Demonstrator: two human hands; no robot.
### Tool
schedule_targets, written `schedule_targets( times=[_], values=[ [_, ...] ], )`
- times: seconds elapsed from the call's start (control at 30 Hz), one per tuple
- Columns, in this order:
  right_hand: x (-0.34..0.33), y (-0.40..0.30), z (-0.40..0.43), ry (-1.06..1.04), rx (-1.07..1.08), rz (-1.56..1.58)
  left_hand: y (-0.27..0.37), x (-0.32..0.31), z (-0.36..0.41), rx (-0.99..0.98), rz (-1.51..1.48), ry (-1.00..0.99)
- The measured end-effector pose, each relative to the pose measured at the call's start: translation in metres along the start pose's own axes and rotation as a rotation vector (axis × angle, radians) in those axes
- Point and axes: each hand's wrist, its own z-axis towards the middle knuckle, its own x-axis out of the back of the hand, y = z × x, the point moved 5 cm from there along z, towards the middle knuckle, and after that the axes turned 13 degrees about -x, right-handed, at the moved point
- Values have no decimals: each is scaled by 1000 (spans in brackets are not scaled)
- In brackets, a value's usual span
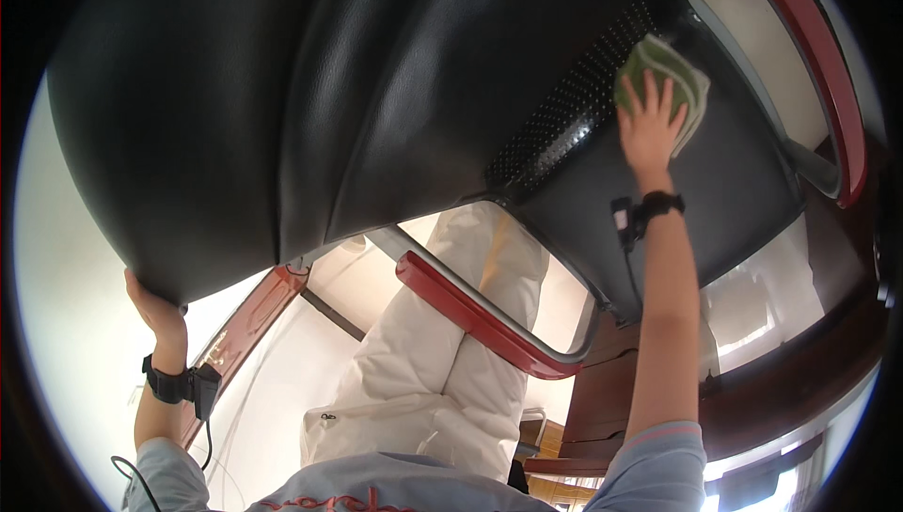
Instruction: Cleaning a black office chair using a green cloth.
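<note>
A black leather-look armchair with metal tube frame fills the upper view. My right hand (650, 124) lies with fingers spread on a folded green cloth (691, 99), pressing it to the seat (712, 194) beside the perforated lower strip (557, 117) of the backrest. My left hand (156, 309) is at the top corner of the backrest (190, 159), its fingers partly hidden behind the edge. Both wrists wear black straps with small cabled devices.
A red armrest (487, 321) crosses in front of my legs; the other red armrest (832, 75) curves at the upper right. Dark wooden furniture (776, 399) stands at the right. A red carved wooden panel (254, 318) is at the lower left.
</note>
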Motion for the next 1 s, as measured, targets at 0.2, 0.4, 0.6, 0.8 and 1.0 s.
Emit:
schedule_targets(
  times=[0.2,0.4,0.6,0.8,1.0],
  values=[
    [-18,-48,-101,-256,189,156,17,-20,-4,-56,84,24],
    [-31,-65,-176,-467,565,244,25,-20,-1,-171,198,-15],
    [-37,-42,-201,-470,1143,24,27,-17,5,-283,255,-78],
    [-6,12,-125,-480,1071,73,24,-14,5,-272,243,-41],
    [30,63,-43,-353,663,-15,21,-11,4,-178,204,-7]
  ],
)
